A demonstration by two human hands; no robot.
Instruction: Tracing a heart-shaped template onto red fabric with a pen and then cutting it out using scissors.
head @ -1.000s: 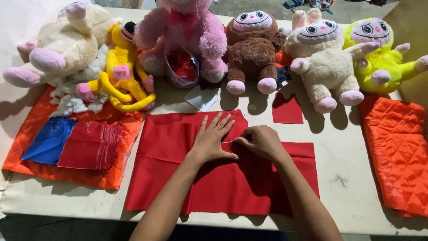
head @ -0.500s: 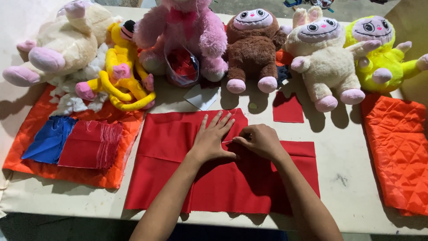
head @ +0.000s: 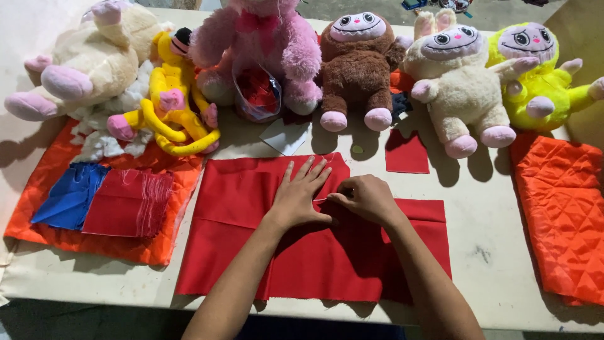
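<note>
We press our left hand [head: 301, 195] spread flat on the limp, light red cloth sheet [head: 251, 189]; right hand [head: 365, 198] pinches its fold edge beside the left; best gripped there.

Head camera, close, looking down over table [head: 491, 252].

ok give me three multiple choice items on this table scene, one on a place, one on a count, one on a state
1. Where does the small red fabric square lie?
A. in front of the brown plush toy
B. on the orange quilted mat
C. under the left hand

2. How many plush toys have big round eyes?
A. one
B. three
C. five

3. How is the left hand placed?
A. fist
B. flat, fingers spread on the large red cloth
C. lifted

Answers: 1 A, the square sits on the table by its feet; 2 B, brown, cream and yellow-green ones; 3 B, the palm presses the cloth.
</note>
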